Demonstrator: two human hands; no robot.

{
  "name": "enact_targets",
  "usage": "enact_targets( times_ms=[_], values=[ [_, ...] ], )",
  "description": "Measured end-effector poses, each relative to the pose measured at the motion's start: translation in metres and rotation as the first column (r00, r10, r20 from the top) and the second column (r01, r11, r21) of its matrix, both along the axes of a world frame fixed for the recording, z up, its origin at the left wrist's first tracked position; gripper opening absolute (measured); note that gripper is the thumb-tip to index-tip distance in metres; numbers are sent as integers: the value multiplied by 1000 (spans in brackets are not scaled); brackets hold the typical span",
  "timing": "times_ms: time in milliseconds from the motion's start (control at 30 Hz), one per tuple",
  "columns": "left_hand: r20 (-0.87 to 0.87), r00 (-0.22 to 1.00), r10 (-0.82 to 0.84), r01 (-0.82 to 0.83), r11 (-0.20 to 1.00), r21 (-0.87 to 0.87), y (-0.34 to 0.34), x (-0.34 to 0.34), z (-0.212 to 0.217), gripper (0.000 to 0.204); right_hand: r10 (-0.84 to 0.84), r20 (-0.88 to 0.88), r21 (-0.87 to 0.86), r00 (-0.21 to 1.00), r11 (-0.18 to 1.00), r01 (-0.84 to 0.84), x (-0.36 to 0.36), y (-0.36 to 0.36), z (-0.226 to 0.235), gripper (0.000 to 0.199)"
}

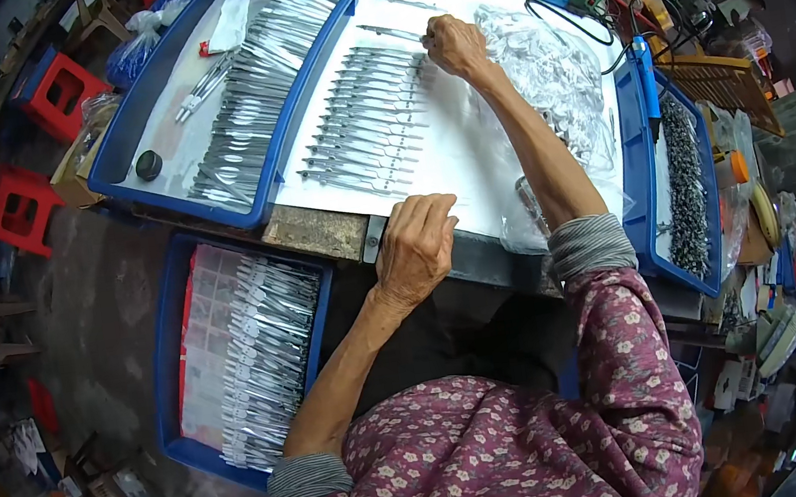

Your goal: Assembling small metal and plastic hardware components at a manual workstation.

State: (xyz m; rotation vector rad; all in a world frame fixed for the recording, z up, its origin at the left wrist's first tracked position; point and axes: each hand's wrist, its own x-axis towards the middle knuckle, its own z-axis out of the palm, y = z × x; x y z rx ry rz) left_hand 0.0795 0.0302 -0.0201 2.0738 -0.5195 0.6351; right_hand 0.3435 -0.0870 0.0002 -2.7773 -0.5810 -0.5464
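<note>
Head view: right hand (455,45) pinches a metal tool (390,32) at the far end of the tool rows (366,122).
Left hand (415,246), fingers curled, rests on the bench (320,231) near edge; white sheet (466,154) between hands lies open.

Head-worn fisheye, steeply down, close overhead.
</note>
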Motion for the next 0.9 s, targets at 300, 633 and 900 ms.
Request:
enact_targets(
  times_ms=[300, 633, 900],
  values=[
    [11, 999, 32, -33, 999, 13, -1, 0, -2, 28, 175, 53, 31, 983, 984, -177, 29, -14, -33, 11],
    [16, 999, 36, -37, 998, 53, -1, 1, -2, 29, 204, -67, 52, 977, 978, -200, 26, -10, -30, 16],
    [16, 999, 49, -49, 997, 58, -3, -1, -3, 29, 198, -13, 54, 980, 979, -197, 19, -6, -34, 18]
  ],
)
